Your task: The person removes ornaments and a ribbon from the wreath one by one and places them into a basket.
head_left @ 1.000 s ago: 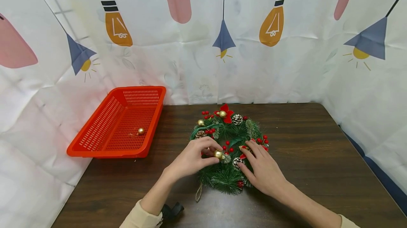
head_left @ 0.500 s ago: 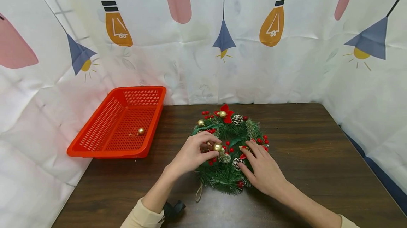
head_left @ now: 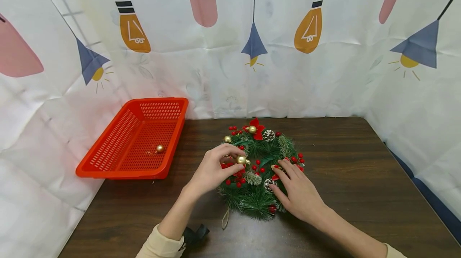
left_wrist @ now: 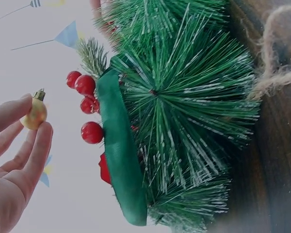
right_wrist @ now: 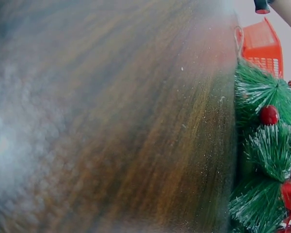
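In the head view my left hand [head_left: 212, 170] pinches a small gold Christmas ball [head_left: 241, 160] between thumb and fingers, over the left part of a green wreath [head_left: 253, 202]. The left wrist view has the gold ball [left_wrist: 35, 114] with its metal cap upward, held apart from the red berries [left_wrist: 91, 132] and green ribbon [left_wrist: 119, 150]. On the wreath's right side rests my right hand [head_left: 300, 194], fingers spread near a pine cone [head_left: 269, 185] and a red flower, partly covering them. Other gold balls [head_left: 252, 129] sit on the wreath's far side.
A red plastic basket [head_left: 176, 138] stands at the left with one gold ball [head_left: 160, 149] inside. A twine loop [head_left: 225, 219] sticks out from the wreath's near edge onto the brown table [head_left: 360, 178]. Behind hangs a printed curtain [head_left: 216, 70].
My left hand has moved back and leftward across the wreath with the gold ball, uncovering red berries on the near left. The right hand stays in place.
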Demonstrator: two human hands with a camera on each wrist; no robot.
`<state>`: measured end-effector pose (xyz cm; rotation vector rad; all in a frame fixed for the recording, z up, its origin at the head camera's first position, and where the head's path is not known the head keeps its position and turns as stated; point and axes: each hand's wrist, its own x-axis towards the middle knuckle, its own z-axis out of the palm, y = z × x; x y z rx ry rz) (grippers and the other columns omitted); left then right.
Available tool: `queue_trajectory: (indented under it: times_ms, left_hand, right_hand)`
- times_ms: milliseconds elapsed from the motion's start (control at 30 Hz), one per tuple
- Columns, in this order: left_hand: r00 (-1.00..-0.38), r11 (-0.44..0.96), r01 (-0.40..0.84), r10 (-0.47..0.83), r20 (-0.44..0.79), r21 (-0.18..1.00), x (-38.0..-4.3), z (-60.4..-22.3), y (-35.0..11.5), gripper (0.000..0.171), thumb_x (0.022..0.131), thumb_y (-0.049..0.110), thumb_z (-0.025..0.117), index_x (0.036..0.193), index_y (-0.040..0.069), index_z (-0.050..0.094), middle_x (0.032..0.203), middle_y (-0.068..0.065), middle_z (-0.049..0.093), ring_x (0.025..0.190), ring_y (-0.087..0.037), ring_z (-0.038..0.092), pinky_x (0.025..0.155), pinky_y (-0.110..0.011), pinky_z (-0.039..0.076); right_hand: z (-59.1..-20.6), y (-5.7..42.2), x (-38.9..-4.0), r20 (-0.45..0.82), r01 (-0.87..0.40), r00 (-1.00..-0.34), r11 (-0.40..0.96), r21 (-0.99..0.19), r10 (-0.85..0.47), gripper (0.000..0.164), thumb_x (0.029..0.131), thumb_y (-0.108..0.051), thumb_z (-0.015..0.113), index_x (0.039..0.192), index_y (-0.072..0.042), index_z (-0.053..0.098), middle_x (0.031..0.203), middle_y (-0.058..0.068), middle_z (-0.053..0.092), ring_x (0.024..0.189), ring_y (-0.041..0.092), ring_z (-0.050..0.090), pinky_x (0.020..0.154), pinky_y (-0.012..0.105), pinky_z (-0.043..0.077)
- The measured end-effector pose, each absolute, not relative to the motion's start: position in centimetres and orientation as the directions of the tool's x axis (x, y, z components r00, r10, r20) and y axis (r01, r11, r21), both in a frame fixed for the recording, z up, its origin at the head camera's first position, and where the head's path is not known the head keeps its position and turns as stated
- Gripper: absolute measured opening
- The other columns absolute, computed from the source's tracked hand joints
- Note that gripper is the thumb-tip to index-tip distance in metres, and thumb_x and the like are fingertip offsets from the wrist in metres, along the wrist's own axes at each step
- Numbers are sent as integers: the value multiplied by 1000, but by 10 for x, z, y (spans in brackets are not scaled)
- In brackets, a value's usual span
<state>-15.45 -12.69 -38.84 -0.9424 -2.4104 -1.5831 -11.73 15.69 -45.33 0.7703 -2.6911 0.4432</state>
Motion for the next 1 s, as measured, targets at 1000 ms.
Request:
queue_trajectory:
  times_ms: [1000]
  left_hand:
    - [-875, 243, 469, 259, 409, 849, -158, -386, -185, 29, 91, 5, 79, 120, 6, 72, 116, -7, 66, 104, -25, 66, 92, -31, 57]
  right_hand:
    - [-457, 157, -115, 365, -546, -812, 812, -204, -454, 57, 102, -43, 63, 141, -2, 61, 152, 20, 48, 147, 39, 34, 117, 59, 31]
